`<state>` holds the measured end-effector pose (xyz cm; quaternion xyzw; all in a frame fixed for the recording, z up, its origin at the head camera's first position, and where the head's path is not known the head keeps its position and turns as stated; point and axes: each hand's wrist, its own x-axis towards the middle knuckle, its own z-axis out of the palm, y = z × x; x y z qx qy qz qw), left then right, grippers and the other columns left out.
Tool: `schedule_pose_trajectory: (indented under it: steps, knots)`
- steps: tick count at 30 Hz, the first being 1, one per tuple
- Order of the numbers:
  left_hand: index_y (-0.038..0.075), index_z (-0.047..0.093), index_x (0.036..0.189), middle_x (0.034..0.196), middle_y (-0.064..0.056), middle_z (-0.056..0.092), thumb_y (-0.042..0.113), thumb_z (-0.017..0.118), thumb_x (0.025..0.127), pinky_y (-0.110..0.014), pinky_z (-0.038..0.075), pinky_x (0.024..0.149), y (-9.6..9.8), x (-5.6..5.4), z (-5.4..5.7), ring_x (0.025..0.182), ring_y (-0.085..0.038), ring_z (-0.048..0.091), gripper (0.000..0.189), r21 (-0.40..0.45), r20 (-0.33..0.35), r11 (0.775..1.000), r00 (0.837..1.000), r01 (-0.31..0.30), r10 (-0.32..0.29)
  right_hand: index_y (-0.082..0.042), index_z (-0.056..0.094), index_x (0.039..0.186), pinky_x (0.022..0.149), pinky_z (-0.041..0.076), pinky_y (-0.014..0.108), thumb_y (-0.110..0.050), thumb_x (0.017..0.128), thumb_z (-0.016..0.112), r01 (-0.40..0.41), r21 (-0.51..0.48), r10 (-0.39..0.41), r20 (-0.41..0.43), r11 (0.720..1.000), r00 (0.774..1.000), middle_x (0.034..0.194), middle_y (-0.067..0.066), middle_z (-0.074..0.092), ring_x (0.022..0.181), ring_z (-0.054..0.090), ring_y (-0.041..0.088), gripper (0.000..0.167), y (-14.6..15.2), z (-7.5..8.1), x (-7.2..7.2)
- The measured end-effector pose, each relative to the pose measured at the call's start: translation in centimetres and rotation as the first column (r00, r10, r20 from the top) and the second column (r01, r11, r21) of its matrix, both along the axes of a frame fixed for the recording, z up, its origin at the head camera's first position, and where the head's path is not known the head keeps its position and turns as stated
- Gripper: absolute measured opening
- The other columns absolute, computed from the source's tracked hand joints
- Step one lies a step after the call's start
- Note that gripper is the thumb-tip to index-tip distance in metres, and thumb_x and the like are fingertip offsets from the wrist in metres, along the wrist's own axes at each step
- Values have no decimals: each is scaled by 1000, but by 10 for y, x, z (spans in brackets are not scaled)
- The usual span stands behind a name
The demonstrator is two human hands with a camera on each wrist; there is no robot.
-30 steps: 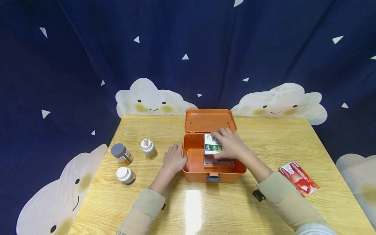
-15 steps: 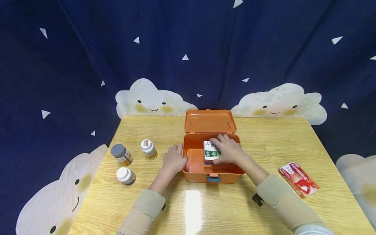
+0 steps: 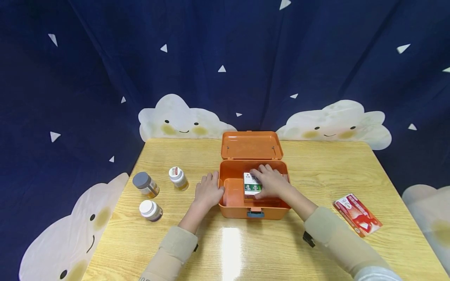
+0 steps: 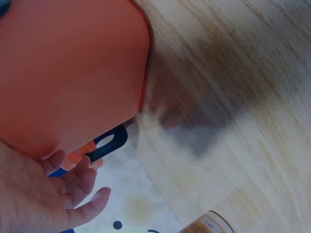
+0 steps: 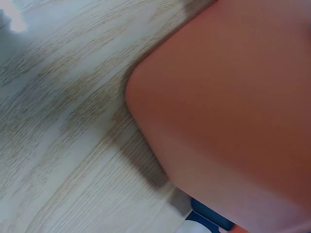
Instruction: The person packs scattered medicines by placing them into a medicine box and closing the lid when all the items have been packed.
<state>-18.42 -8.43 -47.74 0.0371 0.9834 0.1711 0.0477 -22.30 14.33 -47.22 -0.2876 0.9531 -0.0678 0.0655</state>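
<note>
An orange medicine case stands on the table with its lid swung back. My left hand holds its left rim, thumb over the edge and fingers outside; in the left wrist view those fingers curl beside the orange wall, near a dark handle. Inside the case, at the right, my right hand grips a white and green medicine box from above, covering its right part. Beneath it lies another box, mostly hidden. The right wrist view shows the case's outer wall, not the hand.
On the left side of the table stand a grey-capped bottle, a white-capped bottle and another white bottle. A flat red and white medicine box lies at the right. A dark blue cloud-patterned curtain hangs behind.
My right hand has lowered the white and green medicine box deeper into the case and toward its front, over the box beneath. My left hand has stayed at the rim.
</note>
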Motion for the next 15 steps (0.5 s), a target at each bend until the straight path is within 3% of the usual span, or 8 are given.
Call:
schedule_pose_trajectory:
  steps: [15]
  knots:
    - [8, 41, 125, 114, -13, 49, 30, 49, 85, -48, 40, 78, 0, 0, 0, 104, -32, 46, 46, -3, 8, 1000, 1000, -1, 1, -16, 45, 129, 86, 41, 50, -51, 60, 79, 22, 51, -25, 64, 998, 998, 114, 10, 47, 102, 39, 27, 84, -5, -9, -5]
